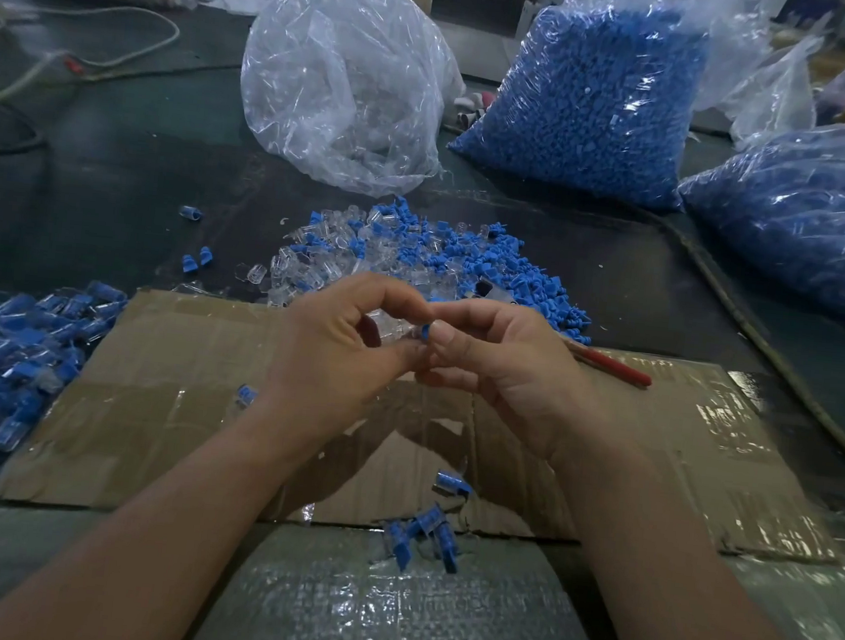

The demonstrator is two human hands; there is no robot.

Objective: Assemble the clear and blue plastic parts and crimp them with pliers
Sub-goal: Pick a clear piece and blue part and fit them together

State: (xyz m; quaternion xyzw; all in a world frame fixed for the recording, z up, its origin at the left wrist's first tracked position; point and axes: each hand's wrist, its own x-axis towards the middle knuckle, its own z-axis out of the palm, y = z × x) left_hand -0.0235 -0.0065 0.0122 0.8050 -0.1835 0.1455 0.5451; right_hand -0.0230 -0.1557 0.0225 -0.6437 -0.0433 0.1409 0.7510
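left hand: fingers curled, pinching small clear plastic part at fingertips.
right hand: thumb and forefinger pinch small blue plastic part, touching the clear part's end.
red-handled pliers: on flattened brown cardboard sheet, behind right hand.
surface: mixed loose-parts pile beyond hands; assembled-pieces heap at left.
room: crumpled clear plastic bag, blue-filled bag at back.

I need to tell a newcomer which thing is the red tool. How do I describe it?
Find the flat cardboard sheet before the person. Near its far edge, just right of the right hand, lies a slim red handle. The loose parts beside it are blue or clear; it alone is red.
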